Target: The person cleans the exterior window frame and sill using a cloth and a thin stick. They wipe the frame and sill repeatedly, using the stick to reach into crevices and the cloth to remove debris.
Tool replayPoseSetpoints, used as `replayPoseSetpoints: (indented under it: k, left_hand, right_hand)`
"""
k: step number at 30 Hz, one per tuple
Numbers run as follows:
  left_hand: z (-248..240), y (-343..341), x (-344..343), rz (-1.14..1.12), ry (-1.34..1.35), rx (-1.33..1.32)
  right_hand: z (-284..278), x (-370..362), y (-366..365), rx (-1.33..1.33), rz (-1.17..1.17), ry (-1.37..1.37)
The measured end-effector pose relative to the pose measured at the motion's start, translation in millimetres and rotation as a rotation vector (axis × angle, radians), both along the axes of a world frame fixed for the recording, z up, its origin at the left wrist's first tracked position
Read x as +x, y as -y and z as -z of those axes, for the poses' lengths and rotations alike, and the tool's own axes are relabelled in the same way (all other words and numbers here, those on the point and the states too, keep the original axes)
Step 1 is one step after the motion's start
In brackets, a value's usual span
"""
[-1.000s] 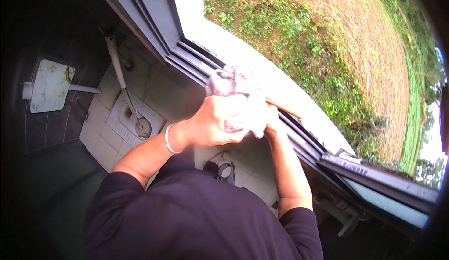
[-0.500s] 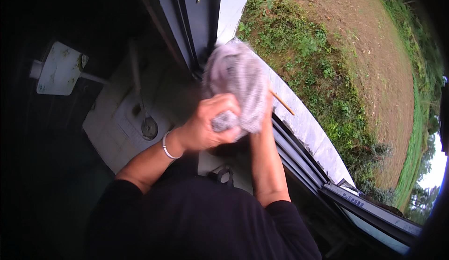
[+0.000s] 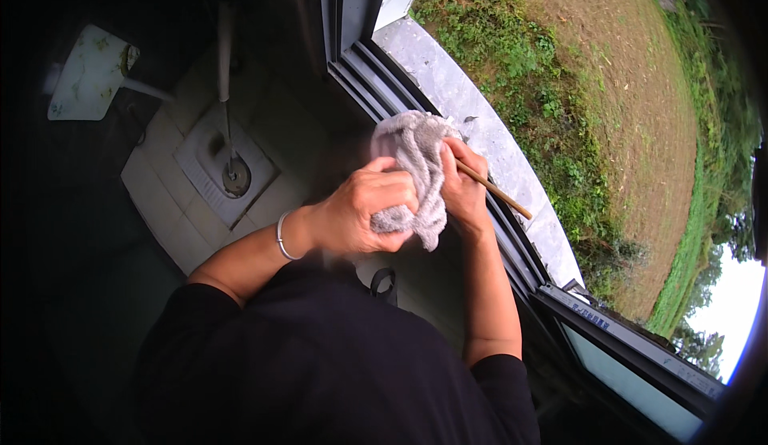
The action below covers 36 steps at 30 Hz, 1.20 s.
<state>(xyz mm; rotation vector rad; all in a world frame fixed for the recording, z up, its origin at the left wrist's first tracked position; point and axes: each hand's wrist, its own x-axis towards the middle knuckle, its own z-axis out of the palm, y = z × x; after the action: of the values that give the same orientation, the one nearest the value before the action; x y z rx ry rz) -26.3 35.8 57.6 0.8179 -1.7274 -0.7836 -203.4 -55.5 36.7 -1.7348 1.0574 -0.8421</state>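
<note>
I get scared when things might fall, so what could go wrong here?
The thin stick in the right hand points out over the pale ledge, so it might slip and drop outside. The bunched cloth in the left hand seems close to the window track and could perhaps snag.

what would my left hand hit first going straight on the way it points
Your left hand first meets the grey cloth it grips; beyond that, likely the right hand, though depth is unclear.
</note>
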Motion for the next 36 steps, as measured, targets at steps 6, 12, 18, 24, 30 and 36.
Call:
replayPoseSetpoints:
  k: [6, 12, 18, 24, 30, 36]
  left_hand:
    - [12.9, -0.1, 35.8, -0.22, 0.047, 0.012]
    - [21.2, 14.9, 77.0, -0.336, -0.003, 0.103]
    - [-13.5, 36.6, 44.2, -0.191, -0.038, -0.115]
    - [-38.4, 39.8, 20.6, -0.036, -0.075, -0.117]
    - [7.4, 25.4, 44.9, -0.208, 0.008, 0.0]
    - [19.2, 30.7, 65.6, -0.324, -0.001, 0.026]
  right_hand:
    - [3.9, 70.0, 26.7, -0.117, -0.114, -0.069]
    - [35.3, 117.3, 56.8, -0.018, -0.056, 0.094]
    - [2.4, 77.4, 36.4, 0.736, 0.13, 1.04]
    - [-12.4, 22.6, 39.8, 0.57, -0.035, 1.119]
    - [7.3, 58.2, 59.5, 0.051, -0.124, 0.207]
    - [24.0, 109.8, 96.0, -0.023, -0.235, 0.081]
